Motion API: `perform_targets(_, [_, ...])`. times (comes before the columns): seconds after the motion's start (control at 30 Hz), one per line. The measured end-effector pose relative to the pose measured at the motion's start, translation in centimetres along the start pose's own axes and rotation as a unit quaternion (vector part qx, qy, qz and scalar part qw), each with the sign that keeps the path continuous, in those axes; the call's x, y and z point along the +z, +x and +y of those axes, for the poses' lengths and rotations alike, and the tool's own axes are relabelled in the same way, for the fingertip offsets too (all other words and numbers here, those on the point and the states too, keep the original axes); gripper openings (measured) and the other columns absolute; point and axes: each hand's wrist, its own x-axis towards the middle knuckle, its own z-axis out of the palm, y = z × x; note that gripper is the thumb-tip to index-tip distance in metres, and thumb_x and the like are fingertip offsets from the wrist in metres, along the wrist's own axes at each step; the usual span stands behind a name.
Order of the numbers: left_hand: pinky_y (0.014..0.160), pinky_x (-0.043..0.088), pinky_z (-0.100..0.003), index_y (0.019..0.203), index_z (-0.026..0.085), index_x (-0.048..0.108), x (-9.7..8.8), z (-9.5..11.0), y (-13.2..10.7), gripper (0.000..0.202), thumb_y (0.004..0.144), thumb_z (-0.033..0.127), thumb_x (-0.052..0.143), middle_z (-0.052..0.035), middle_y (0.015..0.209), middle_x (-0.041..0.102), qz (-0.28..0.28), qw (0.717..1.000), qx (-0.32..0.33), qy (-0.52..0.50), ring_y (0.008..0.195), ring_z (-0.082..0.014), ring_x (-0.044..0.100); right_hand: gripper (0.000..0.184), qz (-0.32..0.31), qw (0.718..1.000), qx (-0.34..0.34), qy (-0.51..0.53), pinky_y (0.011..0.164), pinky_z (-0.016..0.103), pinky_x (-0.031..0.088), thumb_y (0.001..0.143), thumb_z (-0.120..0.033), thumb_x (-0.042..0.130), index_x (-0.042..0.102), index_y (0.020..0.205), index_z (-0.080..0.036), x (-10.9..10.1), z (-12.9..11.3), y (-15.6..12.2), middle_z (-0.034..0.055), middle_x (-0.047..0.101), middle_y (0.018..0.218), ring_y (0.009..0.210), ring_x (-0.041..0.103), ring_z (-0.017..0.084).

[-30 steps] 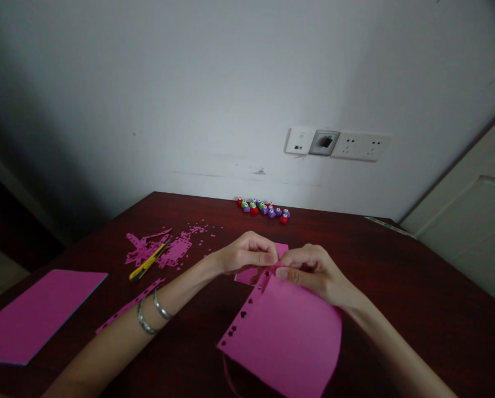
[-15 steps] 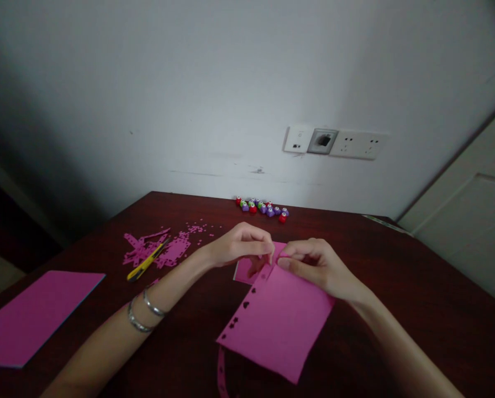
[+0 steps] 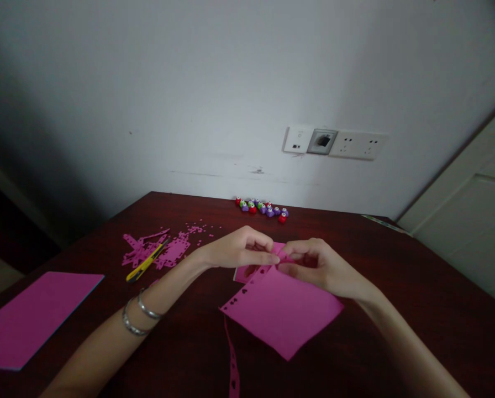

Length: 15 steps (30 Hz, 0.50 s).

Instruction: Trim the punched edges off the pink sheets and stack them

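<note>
A pink paper sheet (image 3: pixel 283 315) hangs tilted above the table, with small shapes, a heart among them, punched along its left edge. At its upper corner, my right hand (image 3: pixel 326 268) is closed on the paper between thumb and fingers. My left hand (image 3: pixel 239 249) is pinched against the same corner, fingertips almost meeting those of the right; exactly what lies between them is partly hidden. From the sheet's left corner dangles a narrow punched pink strip (image 3: pixel 233 362). Behind the hands, another pink piece (image 3: pixel 240 274) lies on the table, mostly covered.
Pink paper scraps (image 3: pixel 137 249) and tiny cutouts lie at left, a yellow utility knife (image 3: pixel 142 269) across them. A larger pink sheet (image 3: pixel 40 318) rests at the near left. Several small craft punches (image 3: pixel 269 211) stand by the wall, below the sockets (image 3: pixel 357 145).
The sheet's lower end has swung up and a little right. My left fingertips have moved slightly right, closer to my right hand. The dangling strip hangs lower and shows more.
</note>
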Motion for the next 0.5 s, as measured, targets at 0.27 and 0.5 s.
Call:
perform_targets(0.27, [0.048, 0.033, -0.020, 0.064, 0.013, 0.057, 0.5, -1.2, 0.4, 0.027, 0.077, 0.035, 0.061, 0.0031, 0.054, 0.049, -0.006, 0.995, -0.013, -0.094, 0.048, -0.0058, 0.043, 0.021, -0.007, 0.998, -0.003, 0.059, 0.043, 0.017, 0.030, 0.075, -0.033, 0.066, 0.064, 0.068, -0.014, 0.5, 0.4, 0.4, -0.0051, 0.050, 0.056, 0.048, 0.036, 0.004])
perform_targets(0.5, [0.046, 0.031, -0.021, 0.062, 0.012, 0.056, 1.1, -1.8, 0.6, 0.032, 0.071, 0.041, 0.066, 0.0019, 0.053, 0.049, 0.026, 0.981, -0.023, -0.189, 0.046, -0.0064, 0.041, 0.020, 0.002, 0.997, -0.023, 0.078, 0.044, 0.016, 0.034, 0.077, -0.033, 0.064, 0.065, 0.071, -0.014, 0.4, 0.5, 0.3, -0.0044, 0.053, 0.057, 0.047, 0.040, 0.004])
